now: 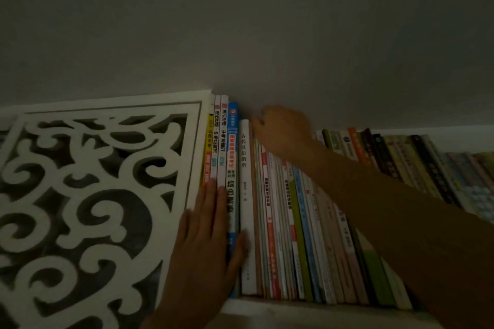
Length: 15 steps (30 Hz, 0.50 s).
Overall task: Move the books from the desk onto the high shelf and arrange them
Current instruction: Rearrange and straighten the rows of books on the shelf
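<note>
Books (280,222) upright, packed on shelf (294,304)

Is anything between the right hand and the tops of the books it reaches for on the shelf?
Nothing visible. The right hand lies over the tops of the thin books beside the white book, with only bare wall above. The left hand rests flat on the spines by the carved panel.

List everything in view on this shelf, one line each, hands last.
Books: one long row, too many to count, mixed colours, upright on the shelf.
Blue book: one, blue spine, near the row's left end.
White book: one, white spine, right of the blue book.
Carved panel: one, white, left of the books.
Wall: grey, behind.
Left hand: flat against the leftmost spines.
Right hand: reaching over the book tops.
</note>
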Each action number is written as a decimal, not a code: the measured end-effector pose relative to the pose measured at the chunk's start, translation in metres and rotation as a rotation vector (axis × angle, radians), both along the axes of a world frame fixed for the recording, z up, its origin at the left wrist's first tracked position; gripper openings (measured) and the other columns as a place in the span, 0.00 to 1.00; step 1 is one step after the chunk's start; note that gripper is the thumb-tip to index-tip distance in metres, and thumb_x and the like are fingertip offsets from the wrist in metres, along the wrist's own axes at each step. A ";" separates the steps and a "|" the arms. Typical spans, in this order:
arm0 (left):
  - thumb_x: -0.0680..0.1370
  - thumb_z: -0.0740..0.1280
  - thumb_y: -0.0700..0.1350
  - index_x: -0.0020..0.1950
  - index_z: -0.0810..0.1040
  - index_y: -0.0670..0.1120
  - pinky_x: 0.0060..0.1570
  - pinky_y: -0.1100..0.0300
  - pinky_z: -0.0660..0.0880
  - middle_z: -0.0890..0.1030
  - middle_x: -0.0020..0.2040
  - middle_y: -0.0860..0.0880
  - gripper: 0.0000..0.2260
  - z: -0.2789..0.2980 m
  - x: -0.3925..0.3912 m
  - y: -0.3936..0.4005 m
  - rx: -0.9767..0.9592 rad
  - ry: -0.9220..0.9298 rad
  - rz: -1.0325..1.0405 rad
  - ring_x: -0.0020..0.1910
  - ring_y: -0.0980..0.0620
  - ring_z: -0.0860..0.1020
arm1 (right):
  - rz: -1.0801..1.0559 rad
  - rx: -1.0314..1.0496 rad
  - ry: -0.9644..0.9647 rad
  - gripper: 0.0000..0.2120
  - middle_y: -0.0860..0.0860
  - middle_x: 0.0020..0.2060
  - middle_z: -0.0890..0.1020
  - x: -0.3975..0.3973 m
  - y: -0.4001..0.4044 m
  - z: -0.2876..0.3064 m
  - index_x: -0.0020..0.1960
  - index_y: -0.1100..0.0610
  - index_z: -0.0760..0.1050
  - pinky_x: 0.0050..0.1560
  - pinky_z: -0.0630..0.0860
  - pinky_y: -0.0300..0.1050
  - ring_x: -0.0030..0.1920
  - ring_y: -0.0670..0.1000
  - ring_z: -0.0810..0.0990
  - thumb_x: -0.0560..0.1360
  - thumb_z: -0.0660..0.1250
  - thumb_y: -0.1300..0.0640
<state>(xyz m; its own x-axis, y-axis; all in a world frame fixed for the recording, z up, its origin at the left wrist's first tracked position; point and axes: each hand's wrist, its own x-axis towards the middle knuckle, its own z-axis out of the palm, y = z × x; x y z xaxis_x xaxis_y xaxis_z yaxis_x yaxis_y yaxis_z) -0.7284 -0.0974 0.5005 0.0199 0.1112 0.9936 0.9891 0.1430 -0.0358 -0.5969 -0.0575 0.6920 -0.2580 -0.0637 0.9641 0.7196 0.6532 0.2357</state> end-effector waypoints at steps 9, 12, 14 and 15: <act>0.80 0.45 0.63 0.77 0.43 0.48 0.68 0.47 0.50 0.42 0.77 0.51 0.31 0.000 -0.002 0.001 0.003 -0.011 -0.061 0.75 0.56 0.43 | 0.004 0.223 0.187 0.18 0.52 0.26 0.75 -0.009 0.014 -0.004 0.29 0.53 0.66 0.39 0.61 0.43 0.26 0.50 0.69 0.77 0.56 0.51; 0.79 0.45 0.63 0.77 0.41 0.50 0.70 0.48 0.50 0.43 0.77 0.51 0.31 -0.001 0.002 -0.003 -0.002 -0.016 -0.108 0.75 0.57 0.41 | -0.008 0.081 0.037 0.21 0.59 0.53 0.80 0.002 0.011 -0.017 0.54 0.60 0.77 0.59 0.64 0.50 0.53 0.58 0.77 0.79 0.51 0.48; 0.79 0.46 0.62 0.77 0.41 0.49 0.71 0.48 0.49 0.43 0.77 0.50 0.31 -0.003 0.003 -0.006 -0.019 -0.014 -0.118 0.75 0.56 0.42 | 0.029 0.059 0.034 0.25 0.60 0.66 0.71 0.019 0.003 -0.037 0.67 0.60 0.70 0.70 0.55 0.56 0.67 0.59 0.68 0.79 0.48 0.47; 0.79 0.46 0.62 0.77 0.41 0.49 0.71 0.48 0.49 0.43 0.77 0.50 0.31 -0.003 0.003 -0.007 -0.025 -0.017 -0.113 0.75 0.56 0.41 | 0.031 0.068 0.042 0.26 0.60 0.69 0.69 0.030 0.001 -0.051 0.68 0.60 0.69 0.72 0.55 0.59 0.69 0.60 0.66 0.78 0.47 0.47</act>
